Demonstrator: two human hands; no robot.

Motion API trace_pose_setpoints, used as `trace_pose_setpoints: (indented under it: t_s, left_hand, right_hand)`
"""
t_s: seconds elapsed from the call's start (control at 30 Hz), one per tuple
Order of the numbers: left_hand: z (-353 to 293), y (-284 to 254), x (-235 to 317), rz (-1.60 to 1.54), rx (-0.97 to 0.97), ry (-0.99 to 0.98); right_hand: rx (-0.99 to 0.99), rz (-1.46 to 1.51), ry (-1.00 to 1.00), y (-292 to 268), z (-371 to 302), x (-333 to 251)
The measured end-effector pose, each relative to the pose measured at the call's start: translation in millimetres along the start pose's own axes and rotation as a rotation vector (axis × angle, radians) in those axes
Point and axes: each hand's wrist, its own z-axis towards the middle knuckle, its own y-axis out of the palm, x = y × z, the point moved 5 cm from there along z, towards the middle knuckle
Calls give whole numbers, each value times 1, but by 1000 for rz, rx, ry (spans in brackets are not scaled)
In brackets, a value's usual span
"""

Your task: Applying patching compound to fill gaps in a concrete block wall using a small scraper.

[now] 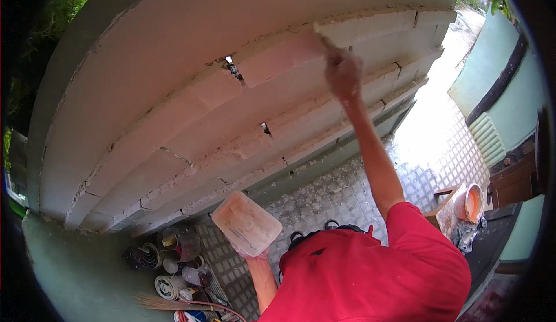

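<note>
My right hand (343, 77) is raised on an outstretched arm against the wall's upper ledge. Closed in its fingers is a short hand tool (324, 41) with a pale tip; I cannot make out whether it is a brush or a scraper. The tip meets or nearly meets the ledge's top edge. Lower and to the left, my left hand (250, 252) grips a clear plastic tub (248, 220) from below, its fingers mostly hidden. The tub is tilted, with pinkish-white residue inside. Stepped, pale ledges of the wall (191, 99) show rough seams, cracks and two small holes.
Buckets and pots (169, 286) crowd the lower left corner beside a bundle of thin sticks (174, 303). At right, a wooden stand (445, 215) bears an orange-lined bucket (474, 203). Patterned tiles (313, 197) cover the floor below the wall.
</note>
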Motion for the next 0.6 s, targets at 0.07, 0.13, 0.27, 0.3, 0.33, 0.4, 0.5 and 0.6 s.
trace_pose_setpoints:
  t_s: [0.07,0.13,0.27,0.3,0.33,0.4,0.5,0.6]
  left_hand:
    - [-1,-1,2,-15,29,0]
    - [4,2,0,-21,19,-33]
    - [9,7,-8,-1,32,-59]
    - [10,10,-13,9,40,-64]
    - [8,12,-16,19,52,-61]
    - [2,16,-23,29,63,-51]
    - [-6,16,-31,31,66,-16]
    - [-10,17,-39,65,5,-57]
  right_hand:
    - [4,-165,1,11,-23,-29]
    - [-61,249,-251,5,-33,-61]
    - [-72,285,-328,-20,-37,-18]
    - [-16,163,-348,-30,-35,6]
    - [37,48,-368,-39,-32,25]
    - [95,-26,-446,-51,-16,57]
    - [180,-110,-601,-58,17,63]
    - [151,-116,-689,-43,32,54]
